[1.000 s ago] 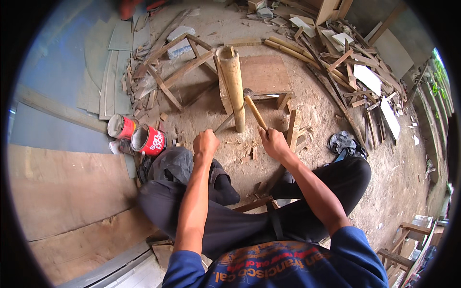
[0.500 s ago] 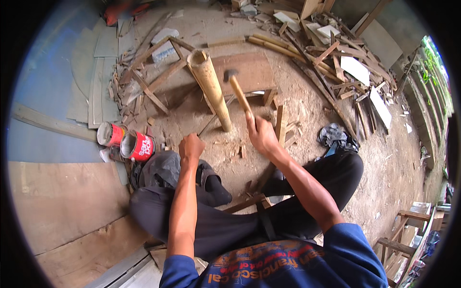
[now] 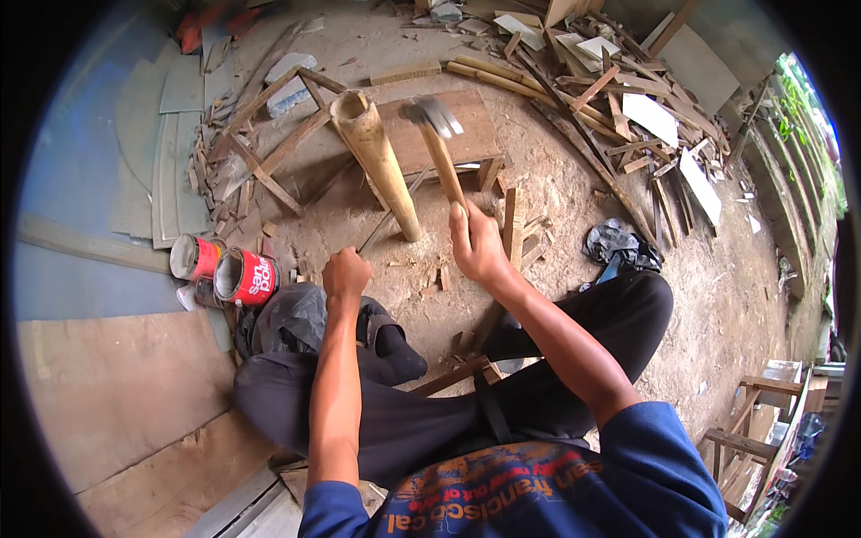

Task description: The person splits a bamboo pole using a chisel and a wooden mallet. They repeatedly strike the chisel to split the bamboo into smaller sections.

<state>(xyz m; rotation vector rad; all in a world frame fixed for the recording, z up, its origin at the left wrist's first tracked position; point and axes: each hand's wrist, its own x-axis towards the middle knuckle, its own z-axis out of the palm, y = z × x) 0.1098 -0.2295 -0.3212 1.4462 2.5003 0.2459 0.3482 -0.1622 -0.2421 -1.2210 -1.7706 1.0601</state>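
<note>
My right hand (image 3: 482, 244) is wrapped round the wooden handle of a claw hammer (image 3: 441, 166), thumb lying along it. The hammer's metal head is raised and blurred, just right of an upright bamboo tube (image 3: 381, 166). That thick tube leans slightly, its open end upward and its foot near the floor, in front of a low wooden bench (image 3: 448, 134). My left hand (image 3: 346, 273) is closed in a fist on a thin dark metal bar (image 3: 376, 232). The bar slants up toward the tube and passes behind it; its exact kind is hard to make out.
Two red cans (image 3: 244, 276) stand at the left beside a grey plastic bag (image 3: 300, 318). Wood scraps (image 3: 619, 117) and bamboo poles (image 3: 511, 76) are heaped at the far right. A crumpled dark bag (image 3: 621, 244) lies by my right knee. Wood chips litter the floor.
The hammer head has swung up and turned, its claw now showing to the right. My left hand keeps its grip on the bar. The whole view has shifted slightly.
</note>
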